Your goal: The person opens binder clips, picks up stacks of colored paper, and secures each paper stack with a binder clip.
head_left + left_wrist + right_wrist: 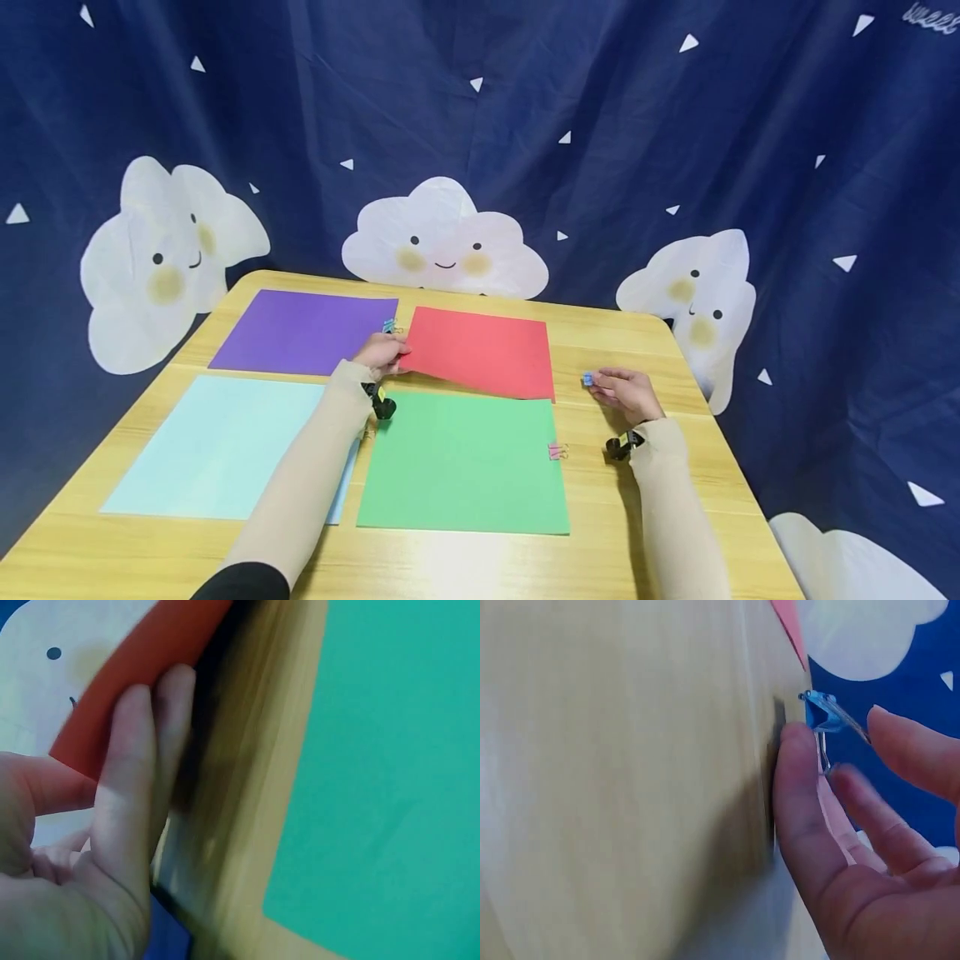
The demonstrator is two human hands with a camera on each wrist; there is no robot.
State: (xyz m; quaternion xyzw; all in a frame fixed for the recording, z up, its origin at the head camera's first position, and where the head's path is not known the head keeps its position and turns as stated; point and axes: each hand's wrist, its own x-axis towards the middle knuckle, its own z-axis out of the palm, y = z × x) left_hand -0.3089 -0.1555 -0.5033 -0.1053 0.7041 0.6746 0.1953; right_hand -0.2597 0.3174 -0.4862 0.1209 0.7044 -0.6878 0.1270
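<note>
My left hand (382,353) pinches the left edge of a red paper sheet (480,350) between thumb and fingers. That side of the red sheet (139,679) is lifted and bends off the table in the left wrist view. To the right of the sheet, my right hand (626,394) holds a small blue binder clip (588,379) by its wire handles. Seen from the right wrist, the blue binder clip (821,714) sticks out past the fingertips, apart from the paper. Its jaws look slightly parted.
A green sheet (465,467) lies nearest, with a pink binder clip (555,451) on its right edge. Behind left is a purple sheet (300,329) with a teal binder clip (388,326). My left forearm partly covers a light blue sheet (210,450). A dark blue curtain (420,100) surrounds the wooden table (465,567).
</note>
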